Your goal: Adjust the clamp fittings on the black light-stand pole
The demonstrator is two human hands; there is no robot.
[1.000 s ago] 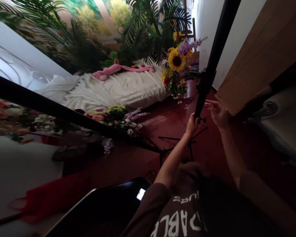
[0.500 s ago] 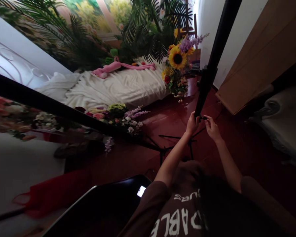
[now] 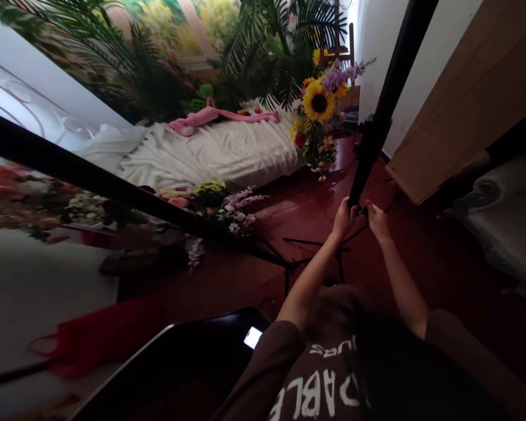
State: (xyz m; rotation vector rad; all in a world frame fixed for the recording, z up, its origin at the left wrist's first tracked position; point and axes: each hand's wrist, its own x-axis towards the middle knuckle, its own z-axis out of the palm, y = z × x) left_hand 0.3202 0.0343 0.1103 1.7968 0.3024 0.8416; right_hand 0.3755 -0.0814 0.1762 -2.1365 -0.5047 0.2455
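Note:
My left hand (image 3: 343, 220) is wrapped around the lower part of a black stand pole (image 3: 370, 140), which leans up to the upper right. Beside it, my right hand (image 3: 377, 222) has its fingers curled at a small dark knob (image 3: 363, 210) on the side of the pole. The fingertips are partly hidden, and the knob is small and dark. A clamp collar (image 3: 368, 126) sits higher on the same pole. Below my hands, thin black stand legs (image 3: 307, 241) spread over the red floor.
A second black pole (image 3: 127, 196) crosses the left side. A white-draped bed (image 3: 210, 153) holds a pink plush toy (image 3: 201, 117). Sunflowers (image 3: 319, 104) stand at its right end. Closer are a black container (image 3: 170, 362), a lit phone (image 3: 252, 337) and a red bag (image 3: 96, 333).
My right hand has turned at the knob, its fingers now curled in more. My left hand keeps its hold on the pole. The view has shifted slightly.

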